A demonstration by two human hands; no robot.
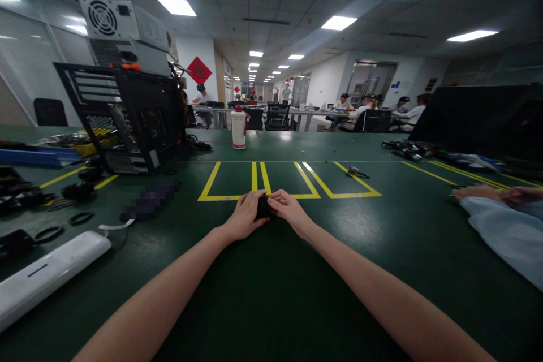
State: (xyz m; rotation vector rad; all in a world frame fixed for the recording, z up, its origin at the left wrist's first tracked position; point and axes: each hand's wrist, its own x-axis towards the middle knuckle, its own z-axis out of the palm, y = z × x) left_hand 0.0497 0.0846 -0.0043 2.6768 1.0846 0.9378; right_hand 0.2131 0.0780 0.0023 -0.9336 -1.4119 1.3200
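A small black object (262, 207), its kind too dark and too covered to make out, is held low over the green tabletop. My left hand (246, 215) is wrapped around its left side, fingers over the top and thumb below. From the right, my right hand (289, 210) pinches at its upper edge with thumb and forefinger. Both hands are just in front of the yellow tape outlines (259, 198) on the table. A short dark connector piece with a silvery end (355, 171) lies inside the right-hand outline.
On the left stand an open black computer case (146, 119) with power supplies (127, 28) on top, and a white elongated device (55, 271). A white cup (238, 130) with a red lid stands behind the outlines. At right, a co-worker's sleeve (496, 226) and cables (405, 150).
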